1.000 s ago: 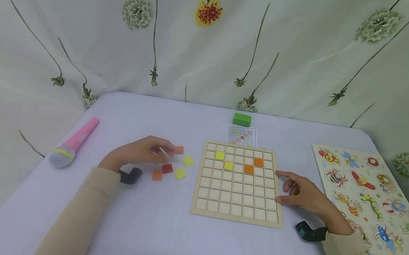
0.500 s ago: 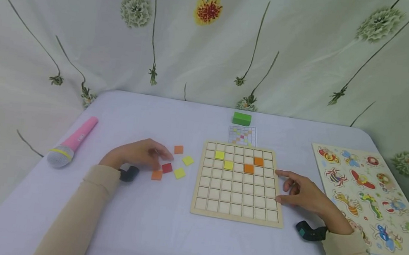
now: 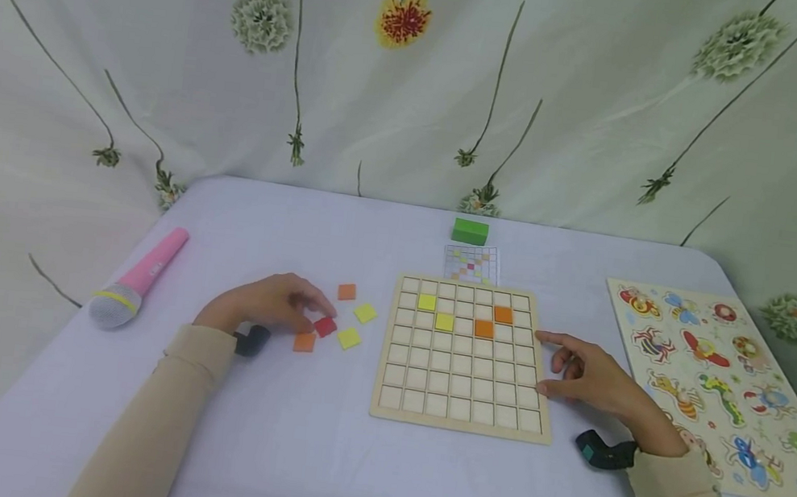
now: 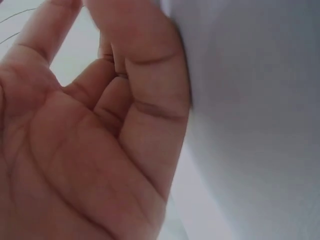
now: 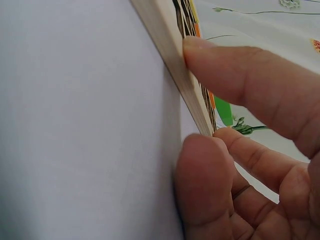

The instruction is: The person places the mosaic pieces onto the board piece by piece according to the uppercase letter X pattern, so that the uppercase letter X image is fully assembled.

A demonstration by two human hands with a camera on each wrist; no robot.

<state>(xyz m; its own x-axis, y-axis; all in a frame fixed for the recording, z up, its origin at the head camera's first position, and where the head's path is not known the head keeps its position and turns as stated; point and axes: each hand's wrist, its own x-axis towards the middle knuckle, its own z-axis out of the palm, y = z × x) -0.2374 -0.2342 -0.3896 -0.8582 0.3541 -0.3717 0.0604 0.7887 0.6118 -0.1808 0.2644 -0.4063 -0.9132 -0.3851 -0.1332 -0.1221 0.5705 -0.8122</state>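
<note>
In the head view my left hand (image 3: 269,300) pinches the edge of a small red square tile (image 3: 325,327) between thumb and index finger, low over the table. The left wrist view shows its bent fingers close to the tabletop; the fingertips and the tile are outside that view. Around it lie an orange tile (image 3: 304,342), another orange tile (image 3: 346,292), a yellow tile (image 3: 349,338) and a second yellow tile (image 3: 365,313). My right hand (image 3: 589,374) touches the right edge of a wooden grid board (image 3: 460,428) with index finger and thumb extended. Two yellow and two orange tiles sit in its cells.
Behind the board lie a printed pattern card (image 3: 470,265) and a green block (image 3: 470,232). A pink toy microphone (image 3: 140,278) lies at the left. At the right is an insect puzzle board (image 3: 726,388), partly behind my right forearm. A flowered cloth hangs behind the table.
My left hand has drawn back slightly from the upper orange tile toward the red one, and its fingers have closed on it. The right hand stays at the board's edge.
</note>
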